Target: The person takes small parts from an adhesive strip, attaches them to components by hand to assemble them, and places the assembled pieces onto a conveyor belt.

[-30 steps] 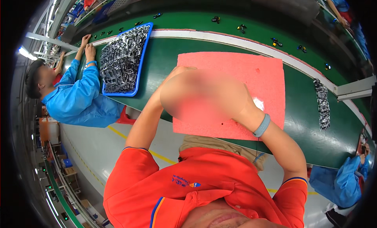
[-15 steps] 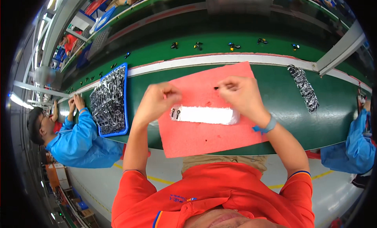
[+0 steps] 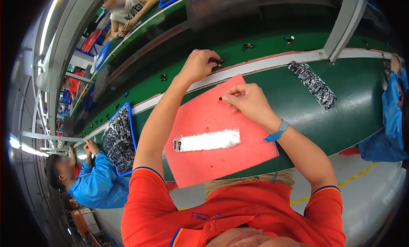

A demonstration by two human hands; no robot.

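My left hand (image 3: 197,67) reaches over the white rail to the far green belt. Its fingertips close on a small dark part with yellow bits (image 3: 217,61). Above the far part of a pink foam sheet (image 3: 221,168), my right hand (image 3: 248,100) pinches a small black piece (image 3: 221,99) between thumb and fingers; its exact kind is too small to tell. On the sheet lies a bright white strip (image 3: 208,140), with two small black pieces (image 3: 177,145) side by side at its left end.
A blue tray (image 3: 131,132) full of black-and-silver parts stands at left. A bundle of similar parts (image 3: 313,85) lies at right. More small parts (image 3: 248,47) are spaced along the belt. A grey post (image 3: 345,27) rises at right. Co-workers in blue (image 3: 99,183) sit on both sides.
My left hand has moved from above the foam sheet out to the belt and onto a dark part. My right hand still pinches the black piece. The view has turned and shifted.
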